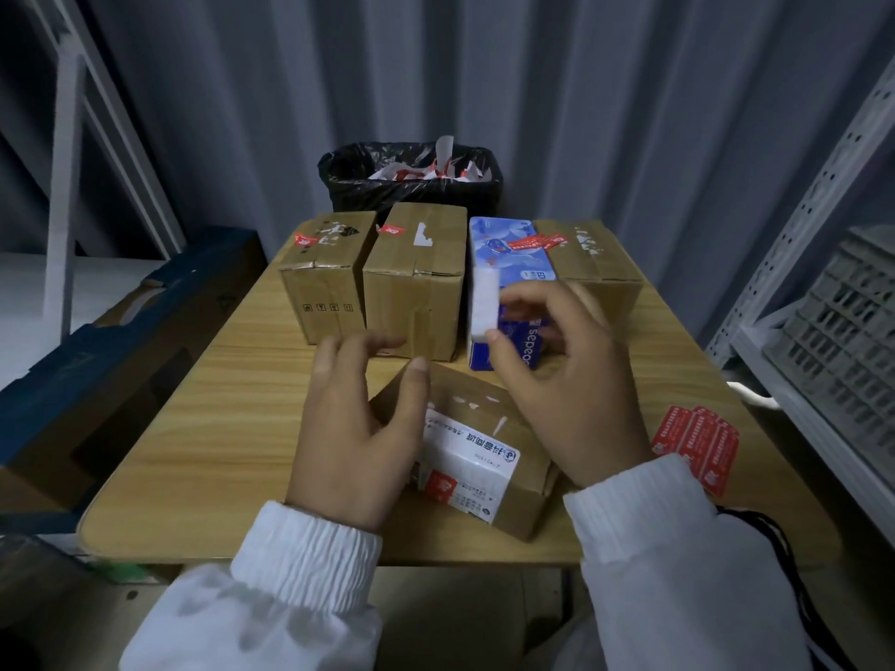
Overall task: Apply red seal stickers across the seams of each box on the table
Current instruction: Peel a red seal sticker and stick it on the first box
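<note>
Right hand pinched a white strip, possibly a sticker; left hand hung open. It needed centring across the six-o'clock box's seam.

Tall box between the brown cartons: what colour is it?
The tall box is blue with white, best seen in the head view.

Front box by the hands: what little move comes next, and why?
Probably lower the white strip, pinched in the right hand, across the top seam of the front box and press it, if it is a sticker. The back boxes already carry red stickers; the left hand is at this box.
</note>
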